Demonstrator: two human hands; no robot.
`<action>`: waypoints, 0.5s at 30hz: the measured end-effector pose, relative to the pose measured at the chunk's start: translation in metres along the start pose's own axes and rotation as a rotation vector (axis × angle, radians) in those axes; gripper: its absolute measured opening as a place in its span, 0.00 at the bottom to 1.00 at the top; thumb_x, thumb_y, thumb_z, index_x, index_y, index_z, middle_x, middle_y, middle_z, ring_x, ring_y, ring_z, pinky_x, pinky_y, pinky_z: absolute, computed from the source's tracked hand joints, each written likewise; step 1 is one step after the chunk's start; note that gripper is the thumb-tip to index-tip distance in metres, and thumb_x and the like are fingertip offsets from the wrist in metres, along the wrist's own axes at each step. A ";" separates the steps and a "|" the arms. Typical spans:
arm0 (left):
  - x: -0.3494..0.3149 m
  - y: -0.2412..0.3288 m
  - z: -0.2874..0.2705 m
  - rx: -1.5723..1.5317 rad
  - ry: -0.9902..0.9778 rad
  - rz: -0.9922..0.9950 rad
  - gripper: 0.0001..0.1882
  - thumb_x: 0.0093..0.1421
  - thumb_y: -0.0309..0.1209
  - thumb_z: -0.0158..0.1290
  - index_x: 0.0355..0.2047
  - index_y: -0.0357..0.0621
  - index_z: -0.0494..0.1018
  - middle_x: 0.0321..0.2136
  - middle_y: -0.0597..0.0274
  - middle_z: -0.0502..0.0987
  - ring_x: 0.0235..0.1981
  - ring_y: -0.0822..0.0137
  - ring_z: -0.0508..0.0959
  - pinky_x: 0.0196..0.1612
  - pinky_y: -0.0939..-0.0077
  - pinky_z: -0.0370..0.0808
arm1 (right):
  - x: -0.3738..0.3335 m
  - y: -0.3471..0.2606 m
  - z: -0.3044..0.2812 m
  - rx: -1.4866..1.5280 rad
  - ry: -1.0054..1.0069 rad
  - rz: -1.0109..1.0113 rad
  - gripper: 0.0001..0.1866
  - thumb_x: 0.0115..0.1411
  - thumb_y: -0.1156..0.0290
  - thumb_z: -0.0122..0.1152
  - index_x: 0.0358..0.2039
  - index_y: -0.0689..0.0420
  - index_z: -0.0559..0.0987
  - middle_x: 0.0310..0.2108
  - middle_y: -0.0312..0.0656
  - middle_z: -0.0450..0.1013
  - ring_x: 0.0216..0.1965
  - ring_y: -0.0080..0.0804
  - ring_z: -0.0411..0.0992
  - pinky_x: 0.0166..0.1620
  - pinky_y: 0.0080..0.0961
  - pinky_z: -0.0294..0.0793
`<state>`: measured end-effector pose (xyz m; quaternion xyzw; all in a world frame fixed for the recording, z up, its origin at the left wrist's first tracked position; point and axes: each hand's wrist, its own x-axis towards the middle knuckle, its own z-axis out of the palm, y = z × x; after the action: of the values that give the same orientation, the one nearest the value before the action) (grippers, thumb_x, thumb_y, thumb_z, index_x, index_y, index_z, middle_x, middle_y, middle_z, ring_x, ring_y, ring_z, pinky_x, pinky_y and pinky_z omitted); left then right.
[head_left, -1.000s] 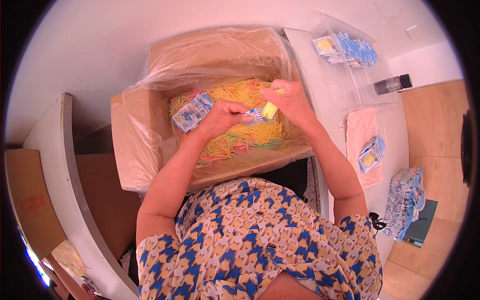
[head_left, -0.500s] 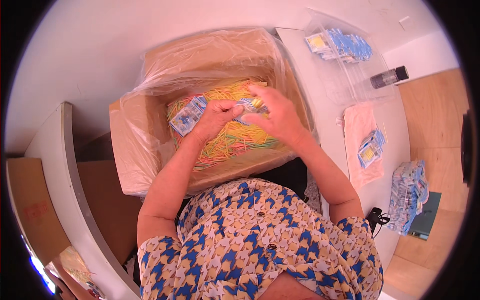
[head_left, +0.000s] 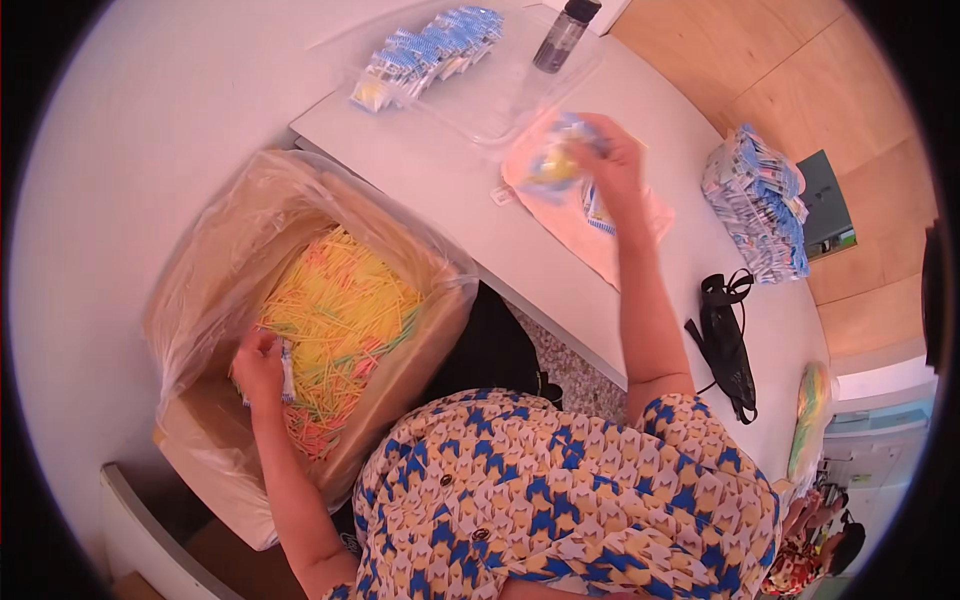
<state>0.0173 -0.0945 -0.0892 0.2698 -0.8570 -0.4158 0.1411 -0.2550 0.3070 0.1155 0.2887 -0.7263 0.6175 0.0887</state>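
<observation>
In the cardboard box, my left hand (head_left: 258, 372) has its fingers curled on a small blue-and-white printed packet (head_left: 288, 372), mostly hidden beneath it. Around it lies a heap of thin yellow, pink and green sticks (head_left: 345, 300). Off to the right, my right hand (head_left: 612, 160) is raised over a pink cloth (head_left: 535, 165) on the table. Its fingers grip a clear blue-edged packet (head_left: 558, 160) with something yellow inside, smeared by motion. Another packet (head_left: 598, 210) rests on the cloth below that hand.
A clear plastic lining covers the cardboard box (head_left: 215, 375). On the white table (head_left: 420, 180) stand a clear tray (head_left: 480, 120) with a row of packets, a dark-capped bottle (head_left: 565, 40), a packed container of packets (head_left: 755, 205) and a black strapped item (head_left: 727, 345). Another person (head_left: 805, 545) is at lower right.
The view has swung right. My hands were together over the box; now the right has carried a packet to the cloth, and the left has moved onto packets in the box.
</observation>
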 end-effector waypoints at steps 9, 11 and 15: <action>0.003 -0.007 0.000 0.749 -0.050 -0.446 0.40 0.37 0.43 0.68 0.52 0.53 0.64 0.48 0.59 0.71 0.48 0.55 0.74 0.46 0.53 0.73 | -0.026 0.098 -0.139 -1.247 0.031 -0.336 0.19 0.46 0.67 0.67 0.39 0.59 0.79 0.41 0.48 0.75 0.44 0.43 0.72 0.49 0.34 0.68; 0.003 0.002 0.003 0.817 -0.001 -0.483 0.34 0.40 0.42 0.66 0.49 0.54 0.68 0.50 0.59 0.70 0.48 0.56 0.74 0.45 0.51 0.72 | -0.021 0.090 -0.135 -1.350 0.148 -0.465 0.18 0.49 0.65 0.68 0.39 0.59 0.79 0.43 0.47 0.74 0.46 0.41 0.71 0.52 0.32 0.65; -0.006 -0.006 -0.006 0.848 0.164 -0.386 0.17 0.45 0.35 0.61 0.38 0.52 0.75 0.44 0.58 0.75 0.44 0.57 0.76 0.44 0.51 0.69 | -0.012 0.030 -0.040 -1.206 0.255 -0.552 0.15 0.51 0.68 0.66 0.39 0.60 0.78 0.45 0.46 0.74 0.46 0.39 0.70 0.51 0.31 0.65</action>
<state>0.0268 -0.0979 -0.0905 0.4900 -0.8714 -0.0249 0.0057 -0.2701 0.3503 0.0931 0.2886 -0.8273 0.0877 0.4740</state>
